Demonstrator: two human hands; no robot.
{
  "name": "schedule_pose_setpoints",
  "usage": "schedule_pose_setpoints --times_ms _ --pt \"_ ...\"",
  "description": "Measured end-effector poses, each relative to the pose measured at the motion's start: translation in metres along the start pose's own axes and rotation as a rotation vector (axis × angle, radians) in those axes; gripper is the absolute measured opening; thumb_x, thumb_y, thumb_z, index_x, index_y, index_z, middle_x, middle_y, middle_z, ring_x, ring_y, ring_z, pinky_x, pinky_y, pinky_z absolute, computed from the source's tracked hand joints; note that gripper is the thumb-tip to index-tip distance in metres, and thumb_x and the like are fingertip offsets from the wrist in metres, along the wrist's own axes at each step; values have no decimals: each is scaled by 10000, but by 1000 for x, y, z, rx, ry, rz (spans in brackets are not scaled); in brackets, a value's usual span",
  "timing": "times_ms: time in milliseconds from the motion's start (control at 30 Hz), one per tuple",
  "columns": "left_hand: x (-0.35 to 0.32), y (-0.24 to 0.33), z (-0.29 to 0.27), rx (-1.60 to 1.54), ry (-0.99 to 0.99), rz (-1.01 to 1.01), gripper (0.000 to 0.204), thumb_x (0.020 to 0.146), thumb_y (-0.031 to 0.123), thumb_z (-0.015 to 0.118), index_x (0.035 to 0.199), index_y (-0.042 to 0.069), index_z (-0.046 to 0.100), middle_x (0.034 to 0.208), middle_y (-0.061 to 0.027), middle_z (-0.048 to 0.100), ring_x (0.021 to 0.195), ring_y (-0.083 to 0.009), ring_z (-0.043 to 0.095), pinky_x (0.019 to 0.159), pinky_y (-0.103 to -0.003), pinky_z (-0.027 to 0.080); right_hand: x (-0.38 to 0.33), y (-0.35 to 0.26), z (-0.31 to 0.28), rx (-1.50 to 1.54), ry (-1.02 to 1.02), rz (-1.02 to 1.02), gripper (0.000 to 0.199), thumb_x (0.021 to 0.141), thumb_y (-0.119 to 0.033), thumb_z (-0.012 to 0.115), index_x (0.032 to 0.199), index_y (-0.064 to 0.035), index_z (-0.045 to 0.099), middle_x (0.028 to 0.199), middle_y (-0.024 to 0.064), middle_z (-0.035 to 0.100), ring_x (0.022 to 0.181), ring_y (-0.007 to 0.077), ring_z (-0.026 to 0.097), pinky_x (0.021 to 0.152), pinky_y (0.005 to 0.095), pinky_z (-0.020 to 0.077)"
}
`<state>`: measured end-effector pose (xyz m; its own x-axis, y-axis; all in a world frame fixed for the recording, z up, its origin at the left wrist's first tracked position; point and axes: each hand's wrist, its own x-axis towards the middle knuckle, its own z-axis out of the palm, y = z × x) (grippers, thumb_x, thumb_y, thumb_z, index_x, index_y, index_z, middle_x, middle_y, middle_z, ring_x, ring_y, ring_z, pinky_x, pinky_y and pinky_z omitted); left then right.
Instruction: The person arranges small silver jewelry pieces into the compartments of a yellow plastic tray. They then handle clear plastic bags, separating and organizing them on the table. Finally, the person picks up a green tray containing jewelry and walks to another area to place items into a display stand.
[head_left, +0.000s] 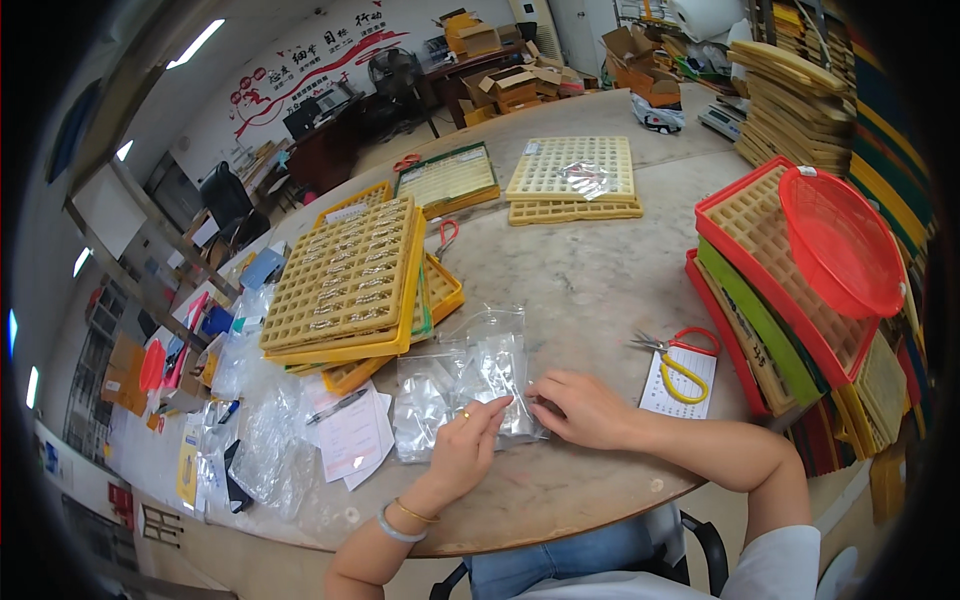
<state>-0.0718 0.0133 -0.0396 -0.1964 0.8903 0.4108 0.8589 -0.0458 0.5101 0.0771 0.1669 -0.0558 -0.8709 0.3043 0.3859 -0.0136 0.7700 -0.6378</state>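
Clear plastic bags (pixel 490 360) lie in a loose pile at the table's near edge, directly under my hands. Coming in from the left, my left hand (pixel 468 440) has its fingers pressed together over the bags, with a ring and a bangle showing. Opposite it, my right hand (pixel 580 408) has curled fingers, its tips close to the left fingertips at the right edge of the bags. Whatever sits between the fingertips is too small or hidden to name. Right of my right hand, red-and-yellow-handled scissors (pixel 684 384) rest on a printed sheet (pixel 658 400).
Stacked yellow trays (pixel 340 270) holding small shiny pieces stand at left. Papers with a pen (pixel 340 408) and crumpled plastic wrap (pixel 275 450) lie beside the bags. Cream gridded trays (pixel 570 172) lie farther back. A red basket (pixel 840 240) tops the red tray stack at right.
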Motion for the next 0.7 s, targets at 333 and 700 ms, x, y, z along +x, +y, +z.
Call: schedule_pose_setpoints --times_ms 333,700 --pt "-14 13 3 -147 -116 -12 173 928 154 577 1078 84 624 665 -123 619 562 -261 622 500 -340 466 0 -3 2 75 35 -50 161 840 -118 629 975 -32 608 866 123 599 745 294 610 650 386 491" --pt "-14 18 9 -62 -184 148 224 885 182 607 1071 57 590 817 -96 610 654 -243 622 565 -344 504 -1 -21 1 187 91 136 206 838 -107 645 1029 -45 599 815 91 593 660 215 600 561 308 466"
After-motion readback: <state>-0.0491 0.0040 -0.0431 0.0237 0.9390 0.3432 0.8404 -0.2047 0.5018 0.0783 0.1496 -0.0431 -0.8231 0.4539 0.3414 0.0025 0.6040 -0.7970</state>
